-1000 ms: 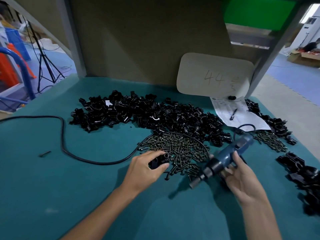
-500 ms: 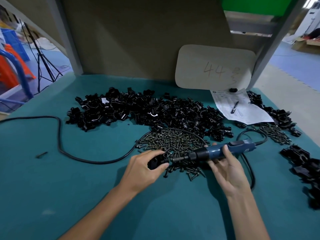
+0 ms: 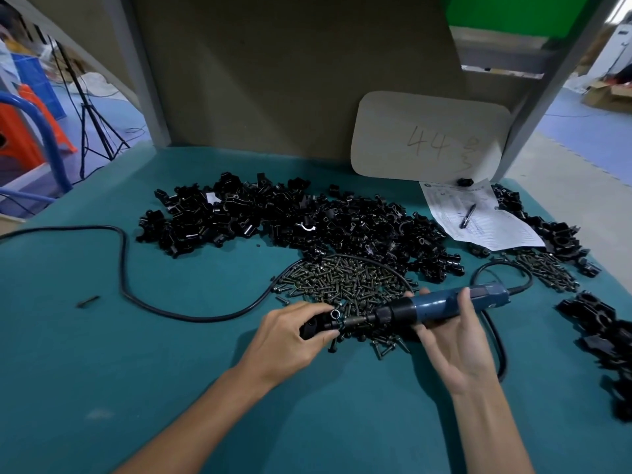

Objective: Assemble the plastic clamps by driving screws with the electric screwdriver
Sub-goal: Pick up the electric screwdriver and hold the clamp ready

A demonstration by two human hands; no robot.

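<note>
From the head camera, the left hand [image 3: 290,336] has its fingers and thumb curled round a black plastic clamp [image 3: 316,326], holding it just above the teal table mat [image 3: 102,371]. The clamp's round bore faces up beside the thumb tip. The right hand [image 3: 451,343] grips the blue electric screwdriver [image 3: 441,304], fingers wrapped under the barrel and the thumb laid over the top. The tool lies nearly level, and its bit [image 3: 355,319] points at the clamp and meets its side right at the left fingertips (whether a screw sits on the bit cannot be told).

Directly behind and under the two grips is the pile of dark screws [image 3: 345,278], with a few strays lying just below the bit. Beyond that pile spreads the large heap of loose black clamp parts [image 3: 290,220]. The black power cord [image 3: 154,302] loops away from the left hand's outer side, and another stretch of it curls behind the right hand from the screwdriver's tail. Past the right hand are a smaller screw pile [image 3: 543,268] and more black clamps [image 3: 602,333]. Farther back lies a printed sheet [image 3: 492,227] with a pen [image 3: 467,216] on it, below a pale card marked "44" [image 3: 431,138]. A small dark piece [image 3: 88,301] lies alone, well off the left hand.
</note>
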